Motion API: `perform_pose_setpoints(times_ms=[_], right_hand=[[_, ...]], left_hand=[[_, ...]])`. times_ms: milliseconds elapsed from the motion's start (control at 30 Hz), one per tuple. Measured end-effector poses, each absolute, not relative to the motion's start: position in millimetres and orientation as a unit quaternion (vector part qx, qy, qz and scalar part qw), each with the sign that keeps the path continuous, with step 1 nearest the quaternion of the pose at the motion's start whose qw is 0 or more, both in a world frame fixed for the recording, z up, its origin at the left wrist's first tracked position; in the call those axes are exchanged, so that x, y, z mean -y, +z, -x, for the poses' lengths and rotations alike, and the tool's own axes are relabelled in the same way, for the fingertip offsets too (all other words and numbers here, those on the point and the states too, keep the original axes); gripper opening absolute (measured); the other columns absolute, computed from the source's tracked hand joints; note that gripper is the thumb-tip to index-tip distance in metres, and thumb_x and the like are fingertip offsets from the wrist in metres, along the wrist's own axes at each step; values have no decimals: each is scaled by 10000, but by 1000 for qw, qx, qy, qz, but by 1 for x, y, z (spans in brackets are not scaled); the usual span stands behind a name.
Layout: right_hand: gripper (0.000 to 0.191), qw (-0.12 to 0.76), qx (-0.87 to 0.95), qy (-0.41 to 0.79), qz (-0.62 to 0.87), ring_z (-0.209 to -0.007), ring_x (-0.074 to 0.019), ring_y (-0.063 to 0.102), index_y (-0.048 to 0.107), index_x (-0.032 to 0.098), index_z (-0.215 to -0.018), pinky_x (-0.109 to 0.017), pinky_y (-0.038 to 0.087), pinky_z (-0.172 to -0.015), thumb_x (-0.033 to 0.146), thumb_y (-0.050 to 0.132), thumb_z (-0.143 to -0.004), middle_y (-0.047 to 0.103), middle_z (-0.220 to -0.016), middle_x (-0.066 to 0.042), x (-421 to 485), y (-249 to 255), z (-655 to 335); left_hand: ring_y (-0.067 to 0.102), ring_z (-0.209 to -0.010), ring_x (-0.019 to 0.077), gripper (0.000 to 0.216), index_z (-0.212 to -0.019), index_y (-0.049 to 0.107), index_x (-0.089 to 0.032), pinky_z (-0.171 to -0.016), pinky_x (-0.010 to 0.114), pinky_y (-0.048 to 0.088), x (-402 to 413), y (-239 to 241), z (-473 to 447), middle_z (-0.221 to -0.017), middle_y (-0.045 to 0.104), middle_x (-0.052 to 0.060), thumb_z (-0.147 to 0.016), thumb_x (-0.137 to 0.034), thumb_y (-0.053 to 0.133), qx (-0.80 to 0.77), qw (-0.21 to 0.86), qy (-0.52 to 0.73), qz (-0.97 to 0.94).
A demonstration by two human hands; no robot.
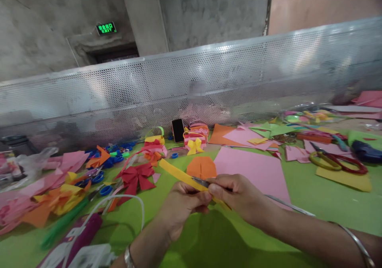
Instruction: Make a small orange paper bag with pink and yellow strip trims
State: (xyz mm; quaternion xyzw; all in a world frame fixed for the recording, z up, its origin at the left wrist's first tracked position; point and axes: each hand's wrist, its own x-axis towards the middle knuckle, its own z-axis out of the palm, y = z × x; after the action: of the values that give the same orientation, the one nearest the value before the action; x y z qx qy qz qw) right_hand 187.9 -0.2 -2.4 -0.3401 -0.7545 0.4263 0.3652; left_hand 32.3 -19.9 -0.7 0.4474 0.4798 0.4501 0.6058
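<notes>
My left hand is closed on a yellow paper strip, which slants up to the left beyond my fingers. My right hand meets it from the other side, closed on a dark metal blade that lies against the strip. The handle is hidden in my fingers, so I cannot tell the tool's exact kind. Just behind both hands, an orange paper piece with rounded corners and a centre slit or crease rests on the table. A pink paper sheet lies behind my right hand.
On the green table, scissors lie at the right. A red paper bow, a white cable and a purple device are at the left. A phone stands before a perforated metal screen.
</notes>
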Motion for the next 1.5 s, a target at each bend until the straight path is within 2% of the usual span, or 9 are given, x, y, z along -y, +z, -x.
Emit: perform_pose_setpoints(times_ms=[300, 533, 800, 933, 1067, 1133, 1233, 1367, 1500], right_hand=[[316, 371, 764, 409, 335, -549, -98, 376, 550, 157, -601, -214, 306, -511, 330, 417, -830, 429, -558, 29, 3, -3, -189], [315, 379, 790, 362, 320, -571, -106, 454, 570, 163, -605, -216, 349, -545, 286, 405, -845, 518, -592, 10, 5, -2, -190], [313, 375, 783, 382, 318, -641, -132, 539, 658, 158, -693, -231, 407, -613, 288, 414, -841, 633, -675, -17, 4, 1, -189], [304, 368, 771, 402, 331, -626, -132, 508, 635, 159, -696, -233, 392, -586, 322, 418, -834, 593, -656, -8, 5, 3, -188], [329, 405, 693, 446, 397, -536, -108, 394, 546, 165, -657, -230, 334, -495, 419, 414, -820, 426, -570, 27, 2, 5, -189], [346, 422, 646, 481, 417, -513, -97, 345, 534, 162, -711, -226, 310, -471, 476, 424, -808, 362, -576, 45, 0, 5, -190], [357, 405, 637, 504, 420, -543, -95, 365, 552, 147, -873, -218, 310, -483, 461, 587, -708, 397, -622, 47, -2, 5, -190], [225, 352, 680, 484, 424, -509, -79, 311, 516, 159, -633, -212, 244, -461, 353, 627, -658, 366, -534, 66, -3, 0, -189], [250, 347, 712, 465, 395, -469, -76, 312, 480, 172, -535, -214, 231, -445, 341, 573, -695, 374, -482, 61, -3, -4, -190]], left_hand=[[486, -517, 55, 285, -698, 729, -145, -473, 162, 420, 20, -1, -32, -616, 624, 4, -490, -308, 834, -475, 608, 447, -453], [473, -522, 58, 251, -647, 715, -147, -476, 166, 419, 21, 0, -32, -575, 581, -13, -494, -309, 831, -453, 619, 439, -468], [483, -525, 75, 277, -639, 709, -149, -464, 180, 413, 22, 1, -34, -569, 586, -8, -460, -316, 840, -466, 610, 447, -460], [488, -528, 75, 270, -678, 723, -152, -473, 181, 417, 22, 1, -34, -599, 613, 4, -479, -298, 833, -467, 610, 448, -457], [486, -512, 64, 275, -686, 728, -145, -477, 177, 420, 21, 0, -33, -630, 640, 16, -485, -301, 832, -462, 623, 442, -452], [497, -509, 61, 265, -660, 721, -140, -481, 174, 425, 20, 0, -32, -631, 646, 16, -484, -303, 833, -469, 622, 450, -437], [512, -491, 55, 268, -604, 701, -129, -489, 166, 434, 17, 1, -31, -586, 629, 4, -453, -296, 846, -487, 611, 479, -400], [513, -465, 52, 272, -602, 687, -112, -474, 164, 425, 17, 3, -31, -556, 615, 0, -443, -260, 851, -499, 605, 494, -375], [517, -491, 59, 280, -670, 705, -123, -443, 158, 391, 19, 3, -34, -594, 632, 6, -463, -250, 844, -463, 619, 502, -387]])
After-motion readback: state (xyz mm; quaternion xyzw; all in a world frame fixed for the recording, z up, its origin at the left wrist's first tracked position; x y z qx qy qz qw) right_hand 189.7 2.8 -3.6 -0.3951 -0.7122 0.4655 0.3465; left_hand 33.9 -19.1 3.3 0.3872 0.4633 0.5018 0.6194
